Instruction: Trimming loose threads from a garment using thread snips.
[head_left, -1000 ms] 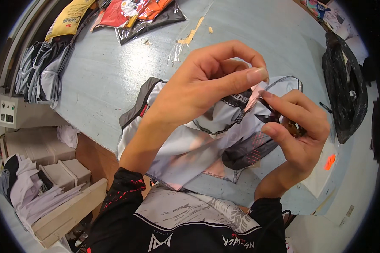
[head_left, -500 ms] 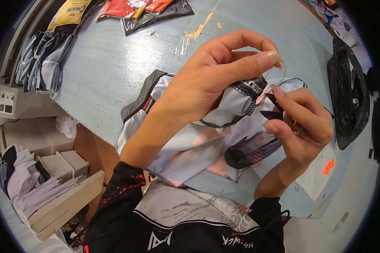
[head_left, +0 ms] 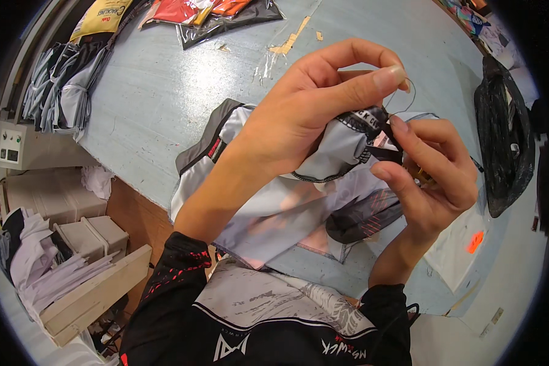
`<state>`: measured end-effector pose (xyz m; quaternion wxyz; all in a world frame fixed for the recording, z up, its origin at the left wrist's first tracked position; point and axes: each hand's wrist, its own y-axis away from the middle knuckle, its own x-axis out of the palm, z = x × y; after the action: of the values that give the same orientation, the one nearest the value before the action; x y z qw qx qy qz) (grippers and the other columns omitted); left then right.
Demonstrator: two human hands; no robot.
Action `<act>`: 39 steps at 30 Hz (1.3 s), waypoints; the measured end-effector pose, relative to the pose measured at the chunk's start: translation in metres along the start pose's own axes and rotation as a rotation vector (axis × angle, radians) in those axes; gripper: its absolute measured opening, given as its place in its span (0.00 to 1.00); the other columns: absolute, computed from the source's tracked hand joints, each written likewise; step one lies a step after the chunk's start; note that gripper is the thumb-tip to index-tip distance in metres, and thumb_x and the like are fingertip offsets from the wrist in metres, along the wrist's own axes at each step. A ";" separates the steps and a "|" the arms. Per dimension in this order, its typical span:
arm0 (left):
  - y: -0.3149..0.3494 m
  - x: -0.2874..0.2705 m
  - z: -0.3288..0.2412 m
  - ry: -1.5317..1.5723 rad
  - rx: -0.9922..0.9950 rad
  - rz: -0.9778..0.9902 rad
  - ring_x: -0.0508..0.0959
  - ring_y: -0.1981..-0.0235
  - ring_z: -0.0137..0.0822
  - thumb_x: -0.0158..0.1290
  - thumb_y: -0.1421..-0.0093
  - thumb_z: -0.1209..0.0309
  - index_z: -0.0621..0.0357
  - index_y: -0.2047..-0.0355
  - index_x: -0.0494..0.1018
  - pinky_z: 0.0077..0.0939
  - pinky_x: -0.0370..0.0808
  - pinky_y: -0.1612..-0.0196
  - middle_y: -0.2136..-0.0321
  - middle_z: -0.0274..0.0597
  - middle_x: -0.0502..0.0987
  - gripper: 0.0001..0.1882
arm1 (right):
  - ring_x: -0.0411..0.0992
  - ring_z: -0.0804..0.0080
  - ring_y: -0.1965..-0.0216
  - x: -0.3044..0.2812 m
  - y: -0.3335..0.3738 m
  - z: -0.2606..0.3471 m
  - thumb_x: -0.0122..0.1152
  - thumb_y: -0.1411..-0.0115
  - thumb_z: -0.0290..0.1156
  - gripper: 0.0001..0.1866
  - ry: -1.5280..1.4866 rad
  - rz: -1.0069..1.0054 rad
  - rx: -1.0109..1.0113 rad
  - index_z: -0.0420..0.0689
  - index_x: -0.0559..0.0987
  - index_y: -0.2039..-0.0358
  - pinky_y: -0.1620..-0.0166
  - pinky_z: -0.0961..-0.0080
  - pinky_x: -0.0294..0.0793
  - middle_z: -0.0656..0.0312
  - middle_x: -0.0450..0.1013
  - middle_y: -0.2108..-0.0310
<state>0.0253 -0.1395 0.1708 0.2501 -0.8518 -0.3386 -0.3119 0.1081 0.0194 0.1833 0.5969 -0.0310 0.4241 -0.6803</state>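
Observation:
My left hand (head_left: pixel 311 116) grips a bunched part of a grey and white garment (head_left: pixel 268 207) with black trim, lifted off the pale blue table (head_left: pixel 152 91). Its thumb and forefinger also pinch a thin loop of thread (head_left: pixel 405 97) above the fabric. My right hand (head_left: pixel 430 177) is just to the right, its fingers pinching the garment's black trim; a small brownish object shows between its fingers, too hidden to identify. The rest of the garment lies spread on the table under both hands.
A black bag (head_left: pixel 503 140) lies at the table's right. Folded grey garments (head_left: pixel 67 79) are stacked at the far left, packaged items (head_left: pixel 226 12) at the far edge. Scraps of tape and plastic (head_left: pixel 287 43) lie nearby. Cardboard boxes (head_left: pixel 85 232) and cloth sit on the floor to the left.
My left hand has risen and drawn the thread up into a loop. My right hand has moved up along the black trim. The garment is bunched higher.

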 end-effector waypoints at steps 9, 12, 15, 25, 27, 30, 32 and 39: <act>-0.002 -0.004 0.003 -0.039 0.022 0.030 0.63 0.72 0.17 0.51 0.34 0.70 0.59 0.62 0.70 0.12 0.61 0.68 0.70 0.29 0.66 0.06 | 0.69 0.75 0.73 0.004 0.000 -0.003 0.75 0.59 0.27 0.22 0.016 -0.009 -0.043 0.33 0.82 0.61 0.71 0.84 0.65 0.56 0.74 0.70; -0.001 -0.008 0.004 -0.094 0.024 0.013 0.63 0.72 0.17 0.50 0.34 0.70 0.59 0.62 0.70 0.13 0.61 0.69 0.70 0.28 0.66 0.06 | 0.69 0.75 0.73 0.007 0.001 -0.005 0.74 0.59 0.26 0.21 -0.004 -0.021 -0.036 0.34 0.83 0.62 0.71 0.83 0.66 0.56 0.74 0.70; -0.003 -0.007 0.004 -0.083 0.027 0.026 0.62 0.72 0.17 0.50 0.34 0.70 0.59 0.62 0.70 0.13 0.62 0.70 0.71 0.28 0.66 0.06 | 0.69 0.75 0.73 0.006 0.000 -0.005 0.74 0.58 0.25 0.19 0.021 -0.035 -0.043 0.34 0.83 0.63 0.71 0.83 0.66 0.57 0.74 0.71; -0.005 -0.005 0.004 -0.140 0.014 -0.023 0.63 0.73 0.16 0.51 0.35 0.69 0.57 0.62 0.70 0.13 0.62 0.69 0.71 0.28 0.65 0.06 | 0.69 0.75 0.76 0.007 0.000 -0.008 0.75 0.60 0.20 0.17 0.025 -0.066 -0.106 0.36 0.84 0.65 0.73 0.84 0.65 0.57 0.75 0.71; -0.005 -0.002 0.000 -0.158 -0.001 -0.088 0.65 0.72 0.16 0.51 0.34 0.69 0.57 0.62 0.70 0.12 0.64 0.67 0.72 0.27 0.65 0.06 | 0.67 0.78 0.77 0.005 -0.003 -0.012 0.76 0.61 0.23 0.18 0.022 -0.075 -0.194 0.37 0.84 0.65 0.75 0.85 0.63 0.57 0.75 0.71; -0.002 0.000 -0.007 -0.075 -0.081 -0.080 0.67 0.72 0.16 0.51 0.34 0.68 0.56 0.61 0.69 0.12 0.65 0.66 0.73 0.27 0.66 0.06 | 0.62 0.85 0.81 -0.008 -0.004 -0.012 0.82 0.68 0.34 0.26 -0.081 -0.098 -0.040 0.40 0.83 0.65 0.80 0.87 0.56 0.67 0.72 0.76; -0.001 -0.002 -0.009 -0.055 -0.071 -0.046 0.67 0.72 0.16 0.51 0.34 0.68 0.56 0.61 0.69 0.12 0.65 0.67 0.73 0.28 0.66 0.06 | 0.59 0.87 0.82 -0.016 0.002 -0.022 0.83 0.70 0.38 0.31 -0.198 -0.103 0.051 0.41 0.82 0.63 0.79 0.88 0.52 0.71 0.68 0.77; 0.006 0.006 -0.013 -0.136 0.006 -0.104 0.72 0.71 0.17 0.52 0.35 0.72 0.59 0.60 0.71 0.12 0.69 0.67 0.72 0.31 0.74 0.06 | 0.66 0.90 0.73 0.025 -0.002 -0.022 0.71 0.58 0.11 0.21 -0.620 -0.049 0.418 0.39 0.76 0.63 0.71 0.90 0.65 0.71 0.70 0.73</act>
<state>0.0285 -0.1489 0.1828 0.2123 -0.8516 -0.3994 -0.2647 0.0872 0.0103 0.1587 0.6740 -0.1231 0.0743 -0.7247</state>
